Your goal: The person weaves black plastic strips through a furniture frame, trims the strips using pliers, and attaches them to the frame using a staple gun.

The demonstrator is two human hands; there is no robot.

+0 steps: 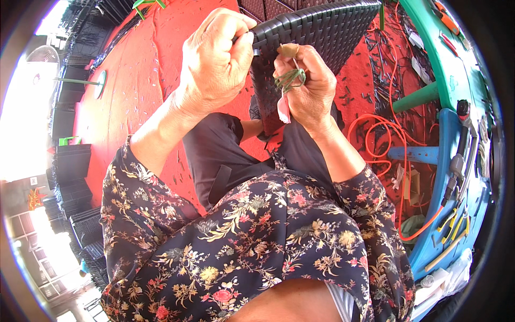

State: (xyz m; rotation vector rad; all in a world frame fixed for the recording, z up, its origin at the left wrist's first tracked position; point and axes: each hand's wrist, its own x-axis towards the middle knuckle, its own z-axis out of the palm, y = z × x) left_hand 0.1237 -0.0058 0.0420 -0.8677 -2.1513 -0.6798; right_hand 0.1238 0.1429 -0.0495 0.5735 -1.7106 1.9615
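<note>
A black woven panel [322, 31] of flat plastic-looking strips stands tilted in front of my knees. At its near left corner my left hand [215, 61] is closed in a fist, thumb against the curled fingers; whatever it grips is hidden. Close by on the right, my right hand [310, 88] is also closed beside the panel's face. A tan wrapping [288, 50] covers a fingertip there, and green string [291, 80] is wound below it with a pinkish strip [283, 109] hanging down. What these fingers hold I cannot make out. A small metallic bit shows at the panel's corner.
On the right, a green table [429, 37] and a blue table [429, 236] carry a power tool [457, 161], yellow-handled pliers [456, 225] and a plastic bag. An orange hose [370, 121] loops over the red floor covering [129, 107], strewn with black scraps. Black woven pieces [72, 166] line the left.
</note>
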